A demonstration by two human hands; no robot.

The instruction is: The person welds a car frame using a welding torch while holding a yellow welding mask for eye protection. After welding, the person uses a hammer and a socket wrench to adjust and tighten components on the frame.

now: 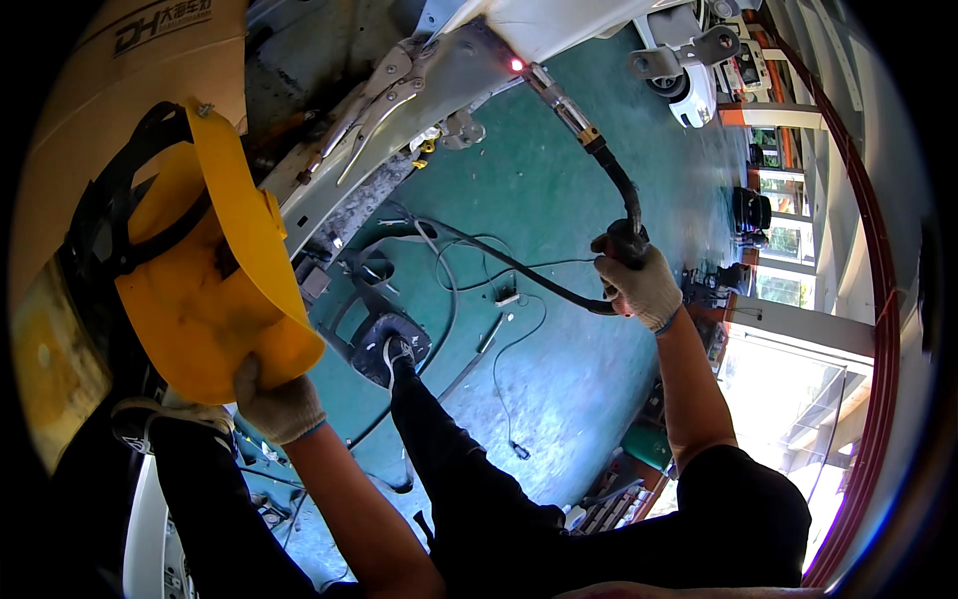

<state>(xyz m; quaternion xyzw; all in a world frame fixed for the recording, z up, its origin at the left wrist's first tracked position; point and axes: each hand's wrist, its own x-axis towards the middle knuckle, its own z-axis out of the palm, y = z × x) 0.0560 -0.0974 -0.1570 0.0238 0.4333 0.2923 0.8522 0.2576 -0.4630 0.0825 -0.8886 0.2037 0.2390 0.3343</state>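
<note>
My gloved left hand [279, 404] grips the lower edge of a yellow welding mask [215, 324], whose black headband shows on its inner side. In my gloved right hand [644, 288] is a MIG welding torch [567, 108], held by its black handle with the neck reaching up and away. The torch tip is at a small red glowing spot [516, 65] on the metal car body panel [464, 68]; whether they touch I cannot tell. Locking pliers [387, 92] are fastened to the panel left of the glow.
A cardboard sheet [90, 130] stands at the far left. The torch cable [529, 275] and thinner cords run over the green floor [569, 389]. My foot rests on a dark stand [371, 349]. A white vehicle part with a metal bracket [687, 58] is at the upper right.
</note>
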